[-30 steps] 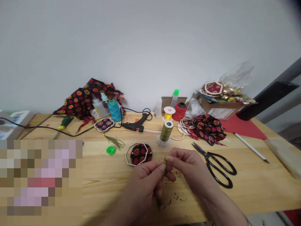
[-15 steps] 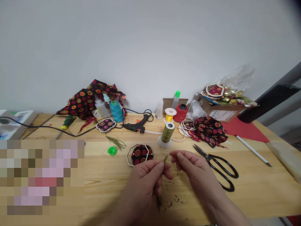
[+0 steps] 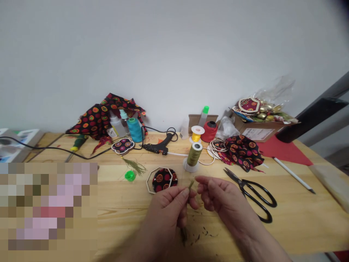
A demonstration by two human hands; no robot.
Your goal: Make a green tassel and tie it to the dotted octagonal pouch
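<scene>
My left hand [image 3: 170, 209] pinches a small bundle of olive-green thread [image 3: 191, 185], whose top end sticks up above thumb and forefinger and whose tail hangs below the hand. My right hand [image 3: 218, 198] hovers just right of the bundle, fingers curled in a loose pinch, close to the thread's tip; I cannot make out anything held in it. Just beyond my hands lie a wooden octagonal frame with a round patterned fabric piece [image 3: 163, 179] and an olive thread spool [image 3: 193, 154] on a white stand.
Black scissors [image 3: 255, 194] lie to the right on the wooden table [image 3: 294, 214]. Behind are a glue gun [image 3: 159, 146], yellow, red and teal spools, glue bottles, patterned fabric heaps [image 3: 242, 147], a cardboard box, red paper and a white pencil [image 3: 293, 175]. Thread snippets lie below my hands.
My right hand has let go of the thread tip and drawn slightly right and down. The left hand keeps its pinch on the bundle.
</scene>
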